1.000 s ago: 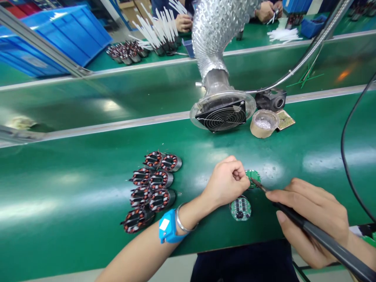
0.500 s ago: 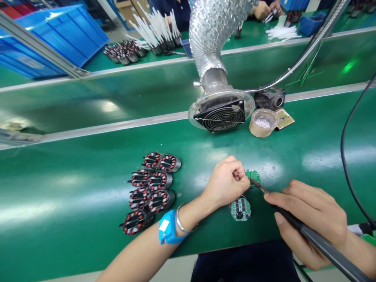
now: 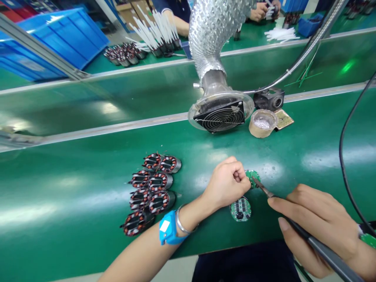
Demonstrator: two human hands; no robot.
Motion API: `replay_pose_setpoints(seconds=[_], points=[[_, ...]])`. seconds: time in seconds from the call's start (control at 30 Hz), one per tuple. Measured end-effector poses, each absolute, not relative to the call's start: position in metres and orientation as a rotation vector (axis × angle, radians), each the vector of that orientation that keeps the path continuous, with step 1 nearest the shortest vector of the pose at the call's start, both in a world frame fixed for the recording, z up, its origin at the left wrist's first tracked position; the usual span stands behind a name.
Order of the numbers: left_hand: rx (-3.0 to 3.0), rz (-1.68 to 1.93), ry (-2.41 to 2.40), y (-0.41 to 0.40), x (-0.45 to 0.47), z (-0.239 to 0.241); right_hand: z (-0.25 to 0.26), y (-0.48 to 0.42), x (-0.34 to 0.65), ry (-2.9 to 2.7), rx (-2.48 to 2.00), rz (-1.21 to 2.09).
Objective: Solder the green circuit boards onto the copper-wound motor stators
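My left hand (image 3: 227, 182) is closed in a fist on the green bench, pinching the edge of a small round green circuit board (image 3: 253, 176); a blue wrist strap and a metal bangle are on that wrist. My right hand (image 3: 319, 223) grips a black soldering iron (image 3: 296, 227) like a pen, its tip touching that board. A second round circuit board (image 3: 240, 208) lies flat just below my left hand. To the left, several wound motor stators (image 3: 151, 188) lie in a cluster.
A fume extractor fan (image 3: 221, 113) on a silver flexible duct (image 3: 211, 35) stands behind the work spot. Beside it sit a round solder-dross tin (image 3: 262, 122), a brass sponge pad and a black holder. A black cable (image 3: 343, 156) hangs at right. Other people work across the far bench.
My right hand with the soldering iron has shifted slightly down and right, the tip staying at the board. My left hand and the boards have not moved.
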State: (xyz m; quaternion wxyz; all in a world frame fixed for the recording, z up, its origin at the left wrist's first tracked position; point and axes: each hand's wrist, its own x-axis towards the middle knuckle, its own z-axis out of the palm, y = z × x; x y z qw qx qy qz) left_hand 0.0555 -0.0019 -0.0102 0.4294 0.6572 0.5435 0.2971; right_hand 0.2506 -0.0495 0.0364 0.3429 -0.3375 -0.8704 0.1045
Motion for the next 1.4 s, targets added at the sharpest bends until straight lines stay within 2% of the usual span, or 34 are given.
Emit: replay_pose_setpoints(seconds=[0.43,0.63,0.83,1.1,1.4], points=[[1.639,0.712,1.403,-0.001,0.058,-0.008,0.041,-0.052,0.255,-2.098,-0.945,0.341],[1.599,0.716,1.369,-0.003,0.053,-0.009,0.018,-0.033,0.256,-2.086,-0.999,0.297],[1.62,0.685,1.197,-0.008,0.041,-0.009,-0.011,0.0,0.257,-2.323,-0.671,0.583],[1.589,0.817,1.259,-0.016,0.049,-0.017,0.0,0.013,0.233,-2.194,-0.713,0.406],[1.335,0.907,1.283,-0.02,0.054,-0.023,0.0,0.009,0.243,-2.399,-0.755,0.504]])
